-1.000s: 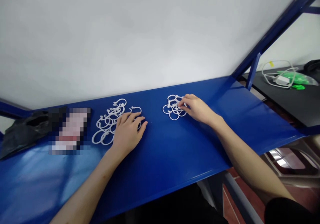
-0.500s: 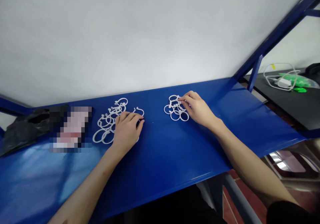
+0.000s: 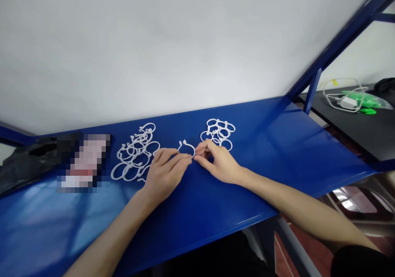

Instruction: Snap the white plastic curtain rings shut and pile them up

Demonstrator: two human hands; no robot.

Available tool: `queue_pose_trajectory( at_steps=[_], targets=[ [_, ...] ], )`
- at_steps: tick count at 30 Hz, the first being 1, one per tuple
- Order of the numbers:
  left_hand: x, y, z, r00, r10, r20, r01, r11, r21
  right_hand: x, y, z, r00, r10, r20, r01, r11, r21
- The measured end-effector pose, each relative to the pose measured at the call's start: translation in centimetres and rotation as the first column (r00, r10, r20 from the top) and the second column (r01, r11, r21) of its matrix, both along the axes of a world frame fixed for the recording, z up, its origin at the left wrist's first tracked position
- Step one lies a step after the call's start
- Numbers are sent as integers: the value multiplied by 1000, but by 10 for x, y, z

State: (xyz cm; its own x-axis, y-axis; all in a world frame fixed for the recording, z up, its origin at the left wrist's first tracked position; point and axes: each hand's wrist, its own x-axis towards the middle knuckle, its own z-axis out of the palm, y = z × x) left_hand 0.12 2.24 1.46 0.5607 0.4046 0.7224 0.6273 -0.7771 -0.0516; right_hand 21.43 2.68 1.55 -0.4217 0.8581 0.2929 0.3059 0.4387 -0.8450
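Observation:
A single white plastic ring (image 3: 186,147) with an open gap at the top is held between both hands over the blue shelf (image 3: 277,145). My left hand (image 3: 166,174) pinches its left side and my right hand (image 3: 216,161) pinches its right side. A loose pile of white rings (image 3: 132,153) lies to the left of my left hand. A tighter cluster of white rings (image 3: 219,132) lies just behind my right hand.
A blurred-out object (image 3: 83,161) and a black bag (image 3: 24,161) sit at the shelf's left end. A white wall rises behind. To the right, past the blue frame post (image 3: 311,91), a dark table carries a white cable (image 3: 342,94) and green items (image 3: 365,100).
My left hand drew one ring out of the left pile toward the middle. My right hand left the right cluster and came over to grip the same ring.

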Motion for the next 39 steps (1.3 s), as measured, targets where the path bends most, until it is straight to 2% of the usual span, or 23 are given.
queue_pose_trajectory(
  at_steps=[3, 6, 9, 11, 13, 15, 17, 20, 23, 27, 31, 34, 36, 39],
  targets=[
    [0, -2, -1, 999, -15, -45, 13, 999, -32, -4, 3, -7, 996, 0, -84, -6, 998, -62],
    [0, -4, -3, 998, -36, -59, 31, 996, -83, -4, 5, -10, 995, -3, -102, -6, 996, -92],
    [4, -7, -5, 998, 0, 65, 9, 990, -138, -2, 4, -9, 997, -23, -80, 18, 998, -64],
    [8, -6, -6, 974, 120, 194, -75, 972, -222, 0, 3, -8, 998, -27, -65, 25, 999, -27],
    [10, -5, -8, 924, 261, 281, -144, 915, -377, 1, 2, -8, 999, -22, -39, 23, 1000, 17],
    [9, -2, -9, 894, 336, 297, -130, 828, -546, 1, 2, -7, 1000, -15, 7, 14, 997, 70],
    [8, 0, -9, 896, 339, 287, -73, 749, -658, 1, 2, -7, 998, -4, 57, -3, 992, 126],
    [5, -1, -6, 906, 314, 285, -22, 705, -708, 1, -1, -5, 995, 34, 96, -53, 978, 203],
    [5, -5, 0, 914, 289, 284, -5, 709, -705, 3, -4, -2, 989, 65, 130, -96, 963, 252],
    [6, -7, 4, 939, 236, 248, 3, 718, -696, 6, -6, -2, 962, 96, 256, -183, 922, 342],
    [3, -3, 2, 964, 183, 193, -19, 771, -637, 9, 0, 1, 933, 78, 351, -211, 909, 359],
    [-5, 5, -1, 981, 173, 89, -97, 832, -546, 16, 8, 10, 944, 4, 329, -140, 909, 392],
    [-13, 11, -4, 977, 212, 9, -184, 866, -465, 27, 17, 17, 952, -104, 287, -29, 905, 424],
    [-24, 19, -8, 940, 324, -107, -340, 860, -382, 54, 34, 21, 914, -317, 255, 183, 880, 437]
  ],
)
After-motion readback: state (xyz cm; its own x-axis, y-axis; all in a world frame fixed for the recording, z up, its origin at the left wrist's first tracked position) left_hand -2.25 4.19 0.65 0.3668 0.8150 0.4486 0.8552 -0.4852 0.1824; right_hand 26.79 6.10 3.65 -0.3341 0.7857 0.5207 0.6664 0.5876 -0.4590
